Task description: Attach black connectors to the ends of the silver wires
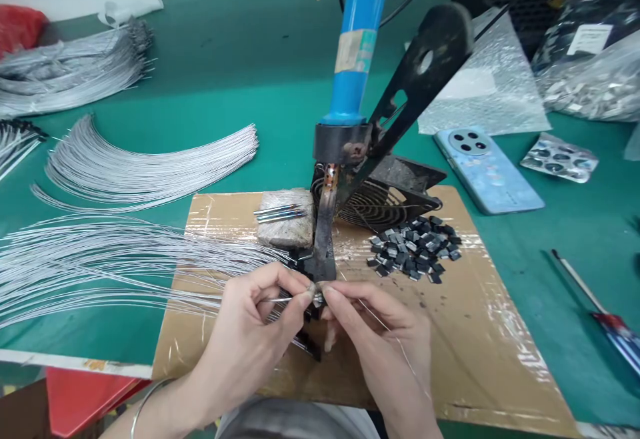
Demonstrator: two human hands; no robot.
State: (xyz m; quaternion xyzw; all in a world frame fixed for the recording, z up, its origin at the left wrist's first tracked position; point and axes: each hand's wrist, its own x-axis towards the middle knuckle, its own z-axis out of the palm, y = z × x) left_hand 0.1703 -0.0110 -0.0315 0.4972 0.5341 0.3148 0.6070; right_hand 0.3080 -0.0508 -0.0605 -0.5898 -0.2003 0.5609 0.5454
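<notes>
My left hand (265, 319) pinches a thin grey wire just below the soldering iron tip. Its fingertips meet those of my right hand (380, 332) at a small metallic connector (318, 298). My right hand is closed on that connector, and a thin strand of solder wire (407, 359) runs through its fingers. Above both hands, the blue-handled soldering iron (353, 59) points down in a black stand (420, 72). To the left, many loose grey wires (125, 252) reach toward my left hand. Right of the iron lies a pile of small black connectors (417, 249).
Cardboard (480, 332) covers the green table (285, 92) under the hands. A fan (380, 202) stands behind the iron, beside a pale block (287, 225). Farther right are a blue phone (493, 172), a blister pack (560, 157) and a screwdriver (610, 325). Wire bundles (150, 165) lie left.
</notes>
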